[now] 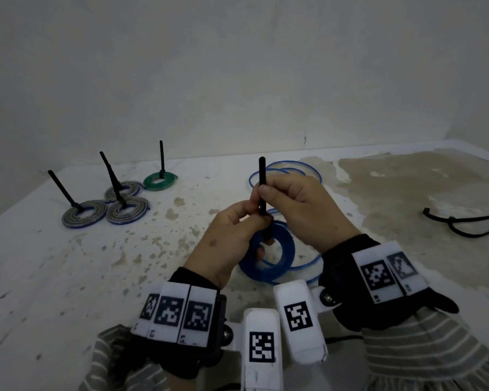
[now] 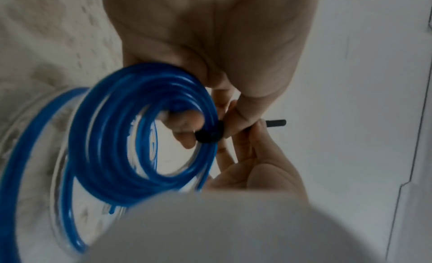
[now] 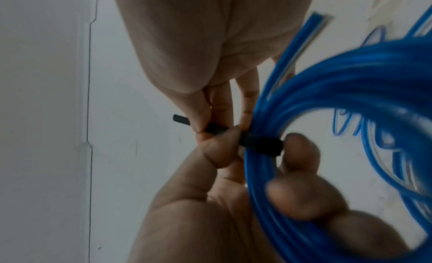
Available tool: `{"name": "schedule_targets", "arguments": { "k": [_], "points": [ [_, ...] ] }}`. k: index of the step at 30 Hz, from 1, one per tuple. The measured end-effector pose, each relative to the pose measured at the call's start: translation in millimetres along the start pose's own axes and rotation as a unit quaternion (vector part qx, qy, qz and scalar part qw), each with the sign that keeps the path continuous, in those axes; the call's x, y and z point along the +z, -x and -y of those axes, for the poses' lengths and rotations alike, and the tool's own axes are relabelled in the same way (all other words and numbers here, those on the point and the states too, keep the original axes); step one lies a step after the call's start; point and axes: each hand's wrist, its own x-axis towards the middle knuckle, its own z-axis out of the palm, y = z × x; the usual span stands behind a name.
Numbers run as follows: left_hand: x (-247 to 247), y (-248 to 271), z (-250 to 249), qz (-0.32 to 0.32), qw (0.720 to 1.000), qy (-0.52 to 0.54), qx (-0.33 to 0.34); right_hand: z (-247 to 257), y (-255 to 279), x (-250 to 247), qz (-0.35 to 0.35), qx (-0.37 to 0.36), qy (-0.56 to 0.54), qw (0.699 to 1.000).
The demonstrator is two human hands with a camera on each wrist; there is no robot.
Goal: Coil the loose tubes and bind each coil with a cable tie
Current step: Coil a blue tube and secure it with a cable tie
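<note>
Head view: pinching the upright tail of a black cable tie (image 1: 262, 190) between thumb and curled fingers of the right hand (image 1: 299, 210), directly above the grip of the left hand (image 1: 232, 235). Gripping a blue tube coil (image 1: 274, 255) in the left hand just below that pinch, fingertips poking through the coil's open centre, smooth translucent loops stacked into a flat ring held above the table (image 1: 68, 277). Trailing off beyond and below the two grips, looser blue tube loops (image 1: 291, 170) lying on the white, chipped, mottled surface. Far to the left of the grips, four bound coils sitting flat: three grey-blue ones (image 1: 84, 213) and a green one (image 1: 160, 180), each with a stiff black tie tail sticking up. Off to the right, spare black ties (image 1: 460, 224) lying loose.

Left wrist view: wrapping snugly round the glossy blue coil (image 2: 131, 130), the tie's black band (image 2: 207, 136); tail tip (image 2: 277, 123) sticking out past the right hand's pinching fingers (image 2: 247, 137).

Right wrist view: closing on the ribbed tie tail (image 3: 215, 129) with thumb and forefinger; left fingers (image 3: 301, 156) curling round the coil (image 3: 350, 82) beside the band.
</note>
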Motion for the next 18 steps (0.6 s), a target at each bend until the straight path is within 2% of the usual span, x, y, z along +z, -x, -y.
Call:
{"name": "schedule_targets", "arguments": {
  "k": [7, 13, 18],
  "points": [
    [0.4, -1.5, -5.5, 0.038, 0.999, -0.005, -0.024, 3.4, 0.6, -5.1, -0.041, 0.039, -0.114, 0.992],
    [6.8, -1.9, -5.4, 0.062, 0.997, -0.035, -0.020, 1.2, -2.0, -5.2, -0.090, 0.119, -0.165, 0.975],
    [-1.9, 1.2, -6.1, 0.065, 0.997, -0.041, -0.027, 0.7, -5.9, 2.1, -0.078, 0.177, -0.188, 0.963]
  ]
}}
